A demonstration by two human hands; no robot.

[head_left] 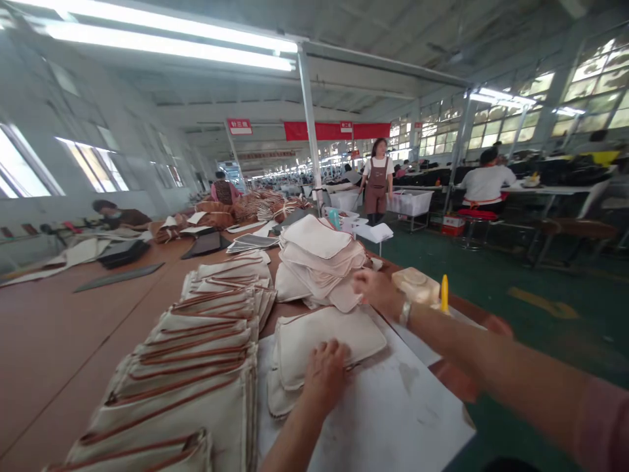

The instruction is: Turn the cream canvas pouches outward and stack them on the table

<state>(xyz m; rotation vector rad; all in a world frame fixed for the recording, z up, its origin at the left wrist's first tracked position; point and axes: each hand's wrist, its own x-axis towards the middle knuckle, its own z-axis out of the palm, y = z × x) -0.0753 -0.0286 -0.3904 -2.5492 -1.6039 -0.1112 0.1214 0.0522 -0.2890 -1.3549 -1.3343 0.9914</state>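
My left hand (326, 373) rests on a short stack of cream fabric pieces (314, 334), palm down with the fingers lying on the top piece. Just behind it stands a taller, uneven pile of cream fabric pieces (317, 239), some with brown edging. At the right edge of that pile is my right hand (378, 292), its fingers curled and closed on the edge of a piece; the fingertips are slightly blurred. To the left runs a long row of overlapping cream pieces with brown-trimmed edges (196, 367).
A white board (393, 406) lies under the stack. Beyond my right wrist are a pale plastic container (417, 286) and a yellow pointed object (445, 293). Dark panels (204, 244) and brown bundles lie farther back on the brown table (59, 328). A person (378, 180) stands beyond, near white bins.
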